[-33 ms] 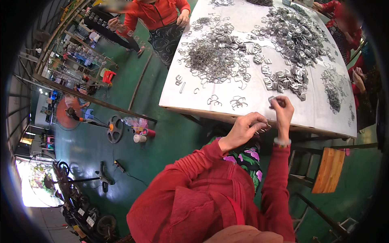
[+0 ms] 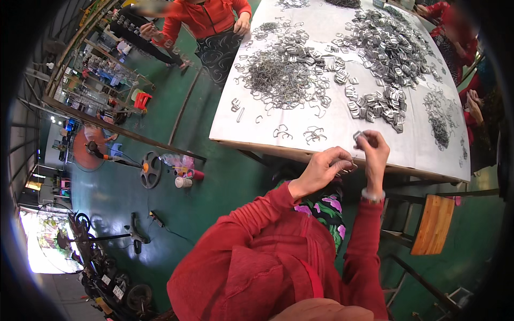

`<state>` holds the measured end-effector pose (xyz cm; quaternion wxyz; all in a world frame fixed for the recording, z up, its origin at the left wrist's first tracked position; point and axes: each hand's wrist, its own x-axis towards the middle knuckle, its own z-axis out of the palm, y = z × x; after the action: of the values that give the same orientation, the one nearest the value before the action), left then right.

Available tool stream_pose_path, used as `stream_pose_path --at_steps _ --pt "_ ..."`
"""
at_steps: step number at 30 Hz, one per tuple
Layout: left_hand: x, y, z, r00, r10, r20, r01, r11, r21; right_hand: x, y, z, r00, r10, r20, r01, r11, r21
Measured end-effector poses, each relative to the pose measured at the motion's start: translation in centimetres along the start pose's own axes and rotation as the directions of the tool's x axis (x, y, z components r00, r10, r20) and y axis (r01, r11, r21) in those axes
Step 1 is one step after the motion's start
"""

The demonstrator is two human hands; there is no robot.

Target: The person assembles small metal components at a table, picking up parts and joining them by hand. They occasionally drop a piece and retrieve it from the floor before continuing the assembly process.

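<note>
My left hand is closed at the table's near edge, its fingertips pinching a bent wire piece. To its right, my right hand pinches a small flat metal buckle between thumb and fingers. Just beyond the right hand lies a pile of metal buckles. A tangled heap of bent wire clips spreads across the table farther left. Two small groups of wire clips lie close to the near edge, ahead of my left hand.
The white-covered table carries a larger buckle heap toward the back and more wire pieces at right. A person in a red jacket stands at the far left side. Beside me on the right is a wooden stool.
My right hand has come slightly down toward me with the buckle. The left hand has stayed nearly in place. The person in the red jacket has shifted a little.
</note>
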<state>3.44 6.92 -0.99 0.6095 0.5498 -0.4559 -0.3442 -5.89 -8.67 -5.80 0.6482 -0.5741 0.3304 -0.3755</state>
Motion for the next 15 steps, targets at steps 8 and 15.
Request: stream_pose_path --at_steps 8,15 --pt "1.3 0.8 -0.3 0.991 0.096 0.091 -0.106 0.989 0.107 -7.5 -7.8 0.0 0.988 -0.128 0.082 0.136 0.984 -0.111" --pt "1.3 -0.2 -1.2 0.958 0.26 0.122 -0.287 0.862 0.417 -7.2 -6.7 1.0 0.994 -0.106 -0.022 0.108 0.988 0.115"
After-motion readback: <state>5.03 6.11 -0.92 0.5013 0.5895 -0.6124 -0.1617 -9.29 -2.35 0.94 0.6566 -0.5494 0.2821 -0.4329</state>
